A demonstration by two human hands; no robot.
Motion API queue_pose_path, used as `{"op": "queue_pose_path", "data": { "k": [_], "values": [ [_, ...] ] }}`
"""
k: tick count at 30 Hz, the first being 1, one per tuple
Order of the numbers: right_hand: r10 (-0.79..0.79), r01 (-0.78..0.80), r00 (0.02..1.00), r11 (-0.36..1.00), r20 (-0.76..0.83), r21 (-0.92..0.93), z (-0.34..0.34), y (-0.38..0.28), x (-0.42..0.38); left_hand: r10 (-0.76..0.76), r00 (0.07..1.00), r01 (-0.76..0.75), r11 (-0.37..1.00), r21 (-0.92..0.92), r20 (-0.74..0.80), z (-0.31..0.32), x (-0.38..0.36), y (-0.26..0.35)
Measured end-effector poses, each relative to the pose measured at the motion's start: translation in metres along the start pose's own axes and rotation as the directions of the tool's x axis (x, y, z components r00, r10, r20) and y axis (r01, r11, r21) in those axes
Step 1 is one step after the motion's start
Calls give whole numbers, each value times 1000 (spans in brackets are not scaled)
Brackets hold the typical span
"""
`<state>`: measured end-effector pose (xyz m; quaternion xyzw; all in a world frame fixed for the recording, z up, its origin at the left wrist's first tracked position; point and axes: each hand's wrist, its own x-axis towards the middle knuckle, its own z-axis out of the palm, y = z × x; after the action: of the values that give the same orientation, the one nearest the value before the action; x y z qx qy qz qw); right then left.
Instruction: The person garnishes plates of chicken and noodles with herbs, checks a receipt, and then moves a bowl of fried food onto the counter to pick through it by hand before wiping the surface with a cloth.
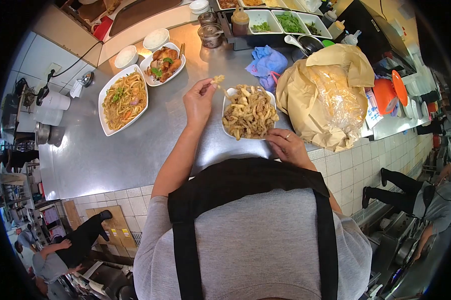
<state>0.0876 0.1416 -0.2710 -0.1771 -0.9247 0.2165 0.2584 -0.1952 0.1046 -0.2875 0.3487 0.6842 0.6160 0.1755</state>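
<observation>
A white square bowl [224,129] heaped with brown fried pieces [249,112] stands on the steel counter in front of me. My left hand [199,100] is raised just left of the bowl, its fingertips pinching a small light-brown fried piece [218,79]. At the bowl's lower right corner, my right hand [288,145] has its fingers pressed together at the rim; a ring shows on one finger. Close to the right of the bowl lies an opened brown paper bag [296,90] with a clear plastic-wrapped orange-yellow bundle [335,95] in it.
Noodles on a white plate [104,119], a dish of browned meat [166,64] and two rice bowls [127,57] stand left on the counter [75,160]. Behind are a blue cloth [267,62], glass jars [210,35] and herb trays [290,22]. Other people stand at both sides.
</observation>
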Motion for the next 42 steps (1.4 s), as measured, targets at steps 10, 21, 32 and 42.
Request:
{"op": "queue_pose_path", "data": {
  "k": [10, 21, 32, 42],
  "values": [
    [316, -235, 936, 889, -155, 392, -46, -35, 55, 522, 726, -578, 816, -15, 448, 24, -44, 88],
    [316, -487, 775, 850, -548, -199, -190, 91, 65, -107, 974, 84, 989, 119, 200, -1, -20, 15],
    [257, -517, 816, 725, -517, -455, -223, 256, 167, -115, 907, 127, 992, -3, 406, 27, -28, 32],
    [559, -237, 798, 634, 225, -736, -175, 386, 224, -92, 945, 75, 995, 66, 313, 13, -31, 34]
  ]
}}
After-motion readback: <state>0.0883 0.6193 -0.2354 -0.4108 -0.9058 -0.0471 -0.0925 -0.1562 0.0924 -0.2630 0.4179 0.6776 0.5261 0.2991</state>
